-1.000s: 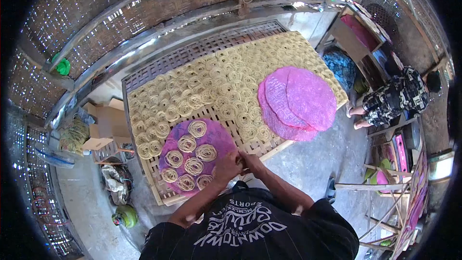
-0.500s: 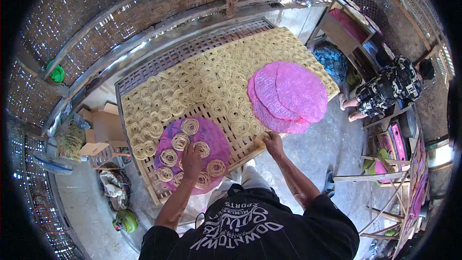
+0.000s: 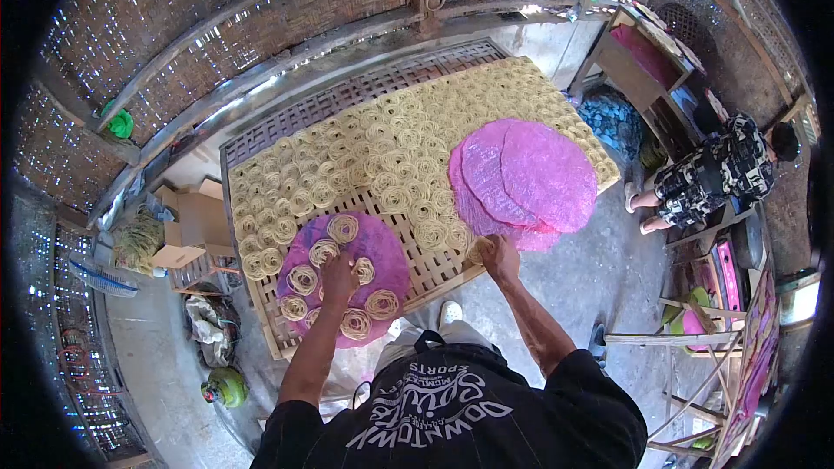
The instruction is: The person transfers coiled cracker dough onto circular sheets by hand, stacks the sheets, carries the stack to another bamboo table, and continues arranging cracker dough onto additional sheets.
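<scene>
My left hand (image 3: 339, 278) is over a round pink sheet (image 3: 395, 256) that carries several coiled noodle nests (image 3: 382, 304). Its fingers are closed and point down at the middle of the sheet; what is under them is hidden. At the front edge of the slatted bamboo rack (image 3: 426, 282), my right hand (image 3: 499, 259) grips a pale noodle nest (image 3: 475, 252), partly covered by the fingers. Rows of similar nests (image 3: 347, 152) cover most of the rack. Close beyond my right hand, a stack of round pink sheets (image 3: 543, 174) lies on top of the nests.
A person (image 3: 712, 165) in patterned clothes is at the right, by a wooden shelf (image 3: 630, 65). On the left are an open cardboard box (image 3: 195, 217) and a green gas cylinder (image 3: 226, 388). Wooden poles (image 3: 669, 340) jut in at the right.
My left hand has drawn slightly back and its fingers have closed over the sheet's middle. The right hand keeps its nest at the rack's edge. The whole view has shifted slightly.
</scene>
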A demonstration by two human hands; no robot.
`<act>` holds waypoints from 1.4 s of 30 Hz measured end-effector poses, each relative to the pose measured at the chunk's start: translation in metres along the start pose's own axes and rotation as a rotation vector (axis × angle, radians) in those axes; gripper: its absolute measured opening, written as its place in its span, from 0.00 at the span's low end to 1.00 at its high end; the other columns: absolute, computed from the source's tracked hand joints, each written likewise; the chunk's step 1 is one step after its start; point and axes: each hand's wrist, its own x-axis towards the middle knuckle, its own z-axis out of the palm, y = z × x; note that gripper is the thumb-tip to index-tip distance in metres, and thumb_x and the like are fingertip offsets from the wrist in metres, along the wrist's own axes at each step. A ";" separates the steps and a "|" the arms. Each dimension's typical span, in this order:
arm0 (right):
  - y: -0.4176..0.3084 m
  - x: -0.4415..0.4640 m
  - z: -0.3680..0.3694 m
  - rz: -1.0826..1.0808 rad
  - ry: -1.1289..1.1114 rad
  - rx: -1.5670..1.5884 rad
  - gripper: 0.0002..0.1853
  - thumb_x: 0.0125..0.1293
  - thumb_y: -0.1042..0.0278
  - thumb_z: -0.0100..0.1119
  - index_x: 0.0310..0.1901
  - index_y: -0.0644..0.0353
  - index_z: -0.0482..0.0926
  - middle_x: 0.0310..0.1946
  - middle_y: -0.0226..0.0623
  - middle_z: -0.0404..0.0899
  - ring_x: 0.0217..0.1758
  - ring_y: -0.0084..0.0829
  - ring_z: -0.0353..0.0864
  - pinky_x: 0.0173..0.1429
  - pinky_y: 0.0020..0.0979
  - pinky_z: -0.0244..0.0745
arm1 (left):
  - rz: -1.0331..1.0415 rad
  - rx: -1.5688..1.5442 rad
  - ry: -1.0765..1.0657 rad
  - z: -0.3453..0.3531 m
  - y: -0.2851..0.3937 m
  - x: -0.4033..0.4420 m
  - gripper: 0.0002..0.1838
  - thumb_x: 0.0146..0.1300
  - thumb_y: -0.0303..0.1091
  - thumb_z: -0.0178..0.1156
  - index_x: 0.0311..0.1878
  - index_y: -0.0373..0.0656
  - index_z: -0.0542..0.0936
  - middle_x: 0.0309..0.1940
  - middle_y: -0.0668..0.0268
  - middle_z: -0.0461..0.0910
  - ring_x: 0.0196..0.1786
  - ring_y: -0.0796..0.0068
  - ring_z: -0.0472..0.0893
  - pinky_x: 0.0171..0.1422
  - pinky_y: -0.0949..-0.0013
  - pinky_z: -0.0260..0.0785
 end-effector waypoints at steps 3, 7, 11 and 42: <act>0.006 -0.004 -0.008 -0.081 0.041 -0.021 0.14 0.55 0.65 0.62 0.45 0.53 0.82 0.41 0.46 0.79 0.45 0.52 0.80 0.47 0.47 0.76 | -0.041 -0.113 -0.023 -0.001 0.007 -0.003 0.18 0.43 0.26 0.66 0.40 0.42 0.75 0.34 0.54 0.80 0.42 0.49 0.79 0.49 0.51 0.71; 0.001 -0.009 -0.022 -0.231 0.164 -0.034 0.15 0.56 0.63 0.63 0.45 0.57 0.81 0.39 0.47 0.80 0.43 0.50 0.81 0.46 0.45 0.77 | -0.096 -0.319 -0.001 -0.019 0.039 -0.012 0.17 0.47 0.27 0.65 0.43 0.43 0.75 0.36 0.55 0.80 0.43 0.50 0.81 0.46 0.52 0.73; -0.019 -0.039 0.006 0.001 -0.222 0.450 0.20 0.63 0.52 0.63 0.47 0.61 0.81 0.42 0.46 0.83 0.40 0.41 0.83 0.42 0.39 0.77 | -0.102 -0.452 0.002 -0.029 0.100 -0.022 0.16 0.51 0.29 0.63 0.46 0.44 0.76 0.38 0.56 0.80 0.45 0.52 0.81 0.48 0.54 0.73; -0.065 -0.004 0.011 -0.277 -0.172 0.075 0.19 0.57 0.59 0.67 0.47 0.59 0.76 0.42 0.46 0.79 0.41 0.50 0.81 0.42 0.47 0.76 | -0.038 -0.168 -0.232 -0.013 0.078 -0.067 0.16 0.47 0.40 0.67 0.37 0.42 0.79 0.33 0.55 0.80 0.38 0.49 0.80 0.44 0.50 0.71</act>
